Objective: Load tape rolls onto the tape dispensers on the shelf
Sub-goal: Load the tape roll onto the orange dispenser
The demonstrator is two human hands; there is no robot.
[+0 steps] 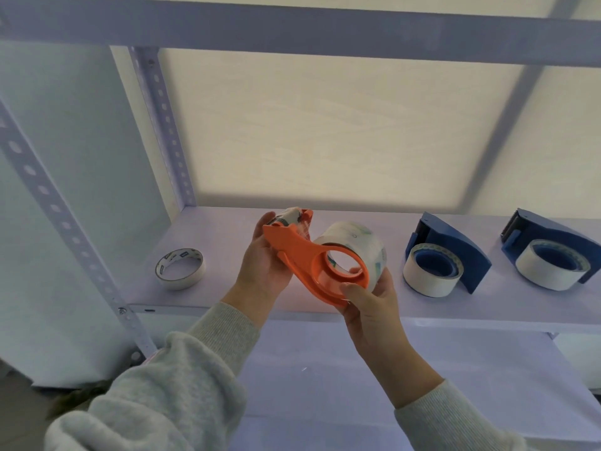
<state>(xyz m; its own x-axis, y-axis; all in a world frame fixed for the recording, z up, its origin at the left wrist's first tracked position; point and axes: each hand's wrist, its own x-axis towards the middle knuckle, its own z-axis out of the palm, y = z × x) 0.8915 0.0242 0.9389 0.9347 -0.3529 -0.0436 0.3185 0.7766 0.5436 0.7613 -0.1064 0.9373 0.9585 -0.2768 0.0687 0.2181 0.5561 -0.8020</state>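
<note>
On the shelf (487, 307), at the far left, a white roll (180, 269) lies loose, well apart from everything else. Next comes the left hand (265, 266), its grip curled round the handle end of the orange dispenser (304, 255), which is held in the air in front of the shelf, its cutter end up and to the left. A clear roll (356, 245) sits in the dispenser's ring. The right hand (369, 304) holds the ring end from below, its grip pinching the orange ring with the thumb on the near face and a fingertip showing through the hole. Both arms wear grey sleeves (169, 395). To the right, a blue dispenser (455, 245) stands on the shelf with a white roll loaded in it, and at the far right a second blue dispenser (559, 236) stands likewise loaded.
</note>
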